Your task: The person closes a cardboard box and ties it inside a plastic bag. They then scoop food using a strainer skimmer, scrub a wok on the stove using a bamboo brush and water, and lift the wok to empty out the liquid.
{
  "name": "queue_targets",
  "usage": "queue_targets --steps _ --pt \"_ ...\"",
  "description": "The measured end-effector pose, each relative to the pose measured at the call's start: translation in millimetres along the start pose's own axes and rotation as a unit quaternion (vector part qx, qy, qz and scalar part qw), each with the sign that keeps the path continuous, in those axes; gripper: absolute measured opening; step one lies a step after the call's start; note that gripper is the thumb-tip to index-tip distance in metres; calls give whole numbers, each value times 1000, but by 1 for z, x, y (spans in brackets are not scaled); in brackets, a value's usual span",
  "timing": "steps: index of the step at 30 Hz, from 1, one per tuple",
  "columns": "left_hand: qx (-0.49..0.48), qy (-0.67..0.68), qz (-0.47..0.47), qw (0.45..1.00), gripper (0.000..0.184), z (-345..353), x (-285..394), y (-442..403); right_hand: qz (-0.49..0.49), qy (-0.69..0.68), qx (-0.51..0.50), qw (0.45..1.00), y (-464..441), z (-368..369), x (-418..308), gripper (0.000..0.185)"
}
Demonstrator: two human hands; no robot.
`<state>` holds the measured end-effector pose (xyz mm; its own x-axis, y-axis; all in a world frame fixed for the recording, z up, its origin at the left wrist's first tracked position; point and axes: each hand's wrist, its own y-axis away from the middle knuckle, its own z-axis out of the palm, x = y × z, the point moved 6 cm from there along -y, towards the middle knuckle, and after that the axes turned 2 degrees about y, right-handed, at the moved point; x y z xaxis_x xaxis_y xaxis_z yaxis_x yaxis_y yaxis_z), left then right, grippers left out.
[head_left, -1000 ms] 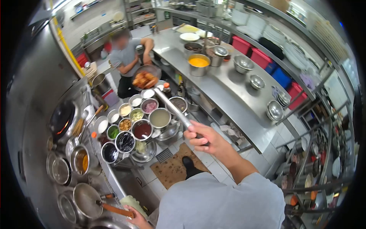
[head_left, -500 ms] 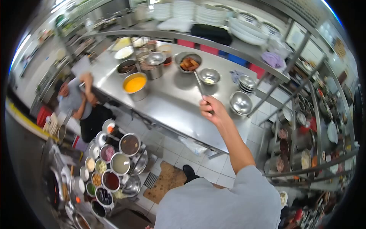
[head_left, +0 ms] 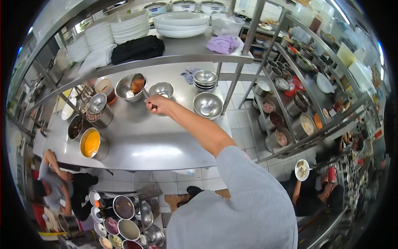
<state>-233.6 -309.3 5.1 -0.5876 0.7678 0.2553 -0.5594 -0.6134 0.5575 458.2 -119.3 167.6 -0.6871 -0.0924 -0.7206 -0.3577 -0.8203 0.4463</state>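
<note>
My right hand [head_left: 157,103] is closed around the handle of a ladle [head_left: 144,92], arm stretched out over the steel table. The ladle's cup is over a metal bowl [head_left: 121,88], with brown food pieces [head_left: 137,85] in it. Small light bits show low in that bowl. Just beside it, near my hand, stands a smaller metal bowl [head_left: 161,88]; its contents are hard to make out. A larger shiny bowl [head_left: 208,105] and a stack of metal bowls [head_left: 205,79] are farther right. My left hand is out of sight.
A pot of orange liquid [head_left: 92,143] and other containers stand left on the steel table [head_left: 145,145]. An overhead shelf [head_left: 178,60] carries plates and cloths. One co-worker [head_left: 58,182] is at lower left, another [head_left: 317,193] holds a plate at right. Sauce pots [head_left: 124,206] crowd below.
My view has swung to the right, so the table appears farther left. The ladle remains in my right hand; its cup now shows over the bowl with brown food in it.
</note>
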Motion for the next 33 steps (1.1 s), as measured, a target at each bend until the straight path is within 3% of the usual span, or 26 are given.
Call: queue_targets --steps 5,8,10,12,13,14,16,17,18,19,20,22,23,24,26,28,30,31,33 --pt "-111 -92 -69 987 32 9 59 -28 -18 41 -7 999 -16 2 7 16" --pt "-97 -169 -29 980 29 125 46 -6 -27 74 30 996 -7 4 11 16" --pt "-164 -306 41 937 27 167 48 -1 -36 87 46 994 -5 5 16 15" --pt "-170 -325 47 929 25 155 61 -13 -26 252 86 964 -6 6 18 6" --pt "-148 -315 42 936 25 152 63 -14 -28 286 126 950 -20 -2 22 17" --pt "-123 -304 39 944 25 148 66 -14 -97 388 86 912 -56 -20 31 10" --pt "-106 -271 13 957 25 99 82 -33 -253 571 52 779 -120 -51 51 7" --pt "-122 -302 55 944 25 120 78 -30 -216 731 99 639 -110 -35 48 22" --pt "-265 -227 79 934 32 150 72 -41 -163 789 127 579 -55 -21 36 22" --pt "-158 -318 162 921 28 151 76 -33 -170 762 159 604 -80 -35 44 31" --pt "-160 -297 154 929 28 169 74 -27 -205 748 188 602 -74 -33 42 39" --pt "-139 -300 178 927 29 174 78 -26 -154 722 202 644 -62 -26 34 47" --pt "-133 -299 187 926 30 182 79 -23 -178 730 182 634 -88 -35 31 49" --pt "-131 -299 189 926 30 187 78 -21 -152 709 187 663 -77 -26 24 53" --pt "-112 -286 203 930 31 187 81 -19 -138 731 166 647 -84 -12 10 62" --pt "-87 -284 216 930 33 182 84 -16 -83 709 152 683 -97 -1 -4 66" --pt "-49 -271 255 927 32 179 89 -9 -124 710 178 670 -153 -15 -16 69" --pt "-31 -259 281 923 31 183 90 -3 -170 740 170 628 -185 -22 -22 66" --pt "-11 -234 317 919 31 179 87 3 -140 748 180 623 -221 -16 -41 67"
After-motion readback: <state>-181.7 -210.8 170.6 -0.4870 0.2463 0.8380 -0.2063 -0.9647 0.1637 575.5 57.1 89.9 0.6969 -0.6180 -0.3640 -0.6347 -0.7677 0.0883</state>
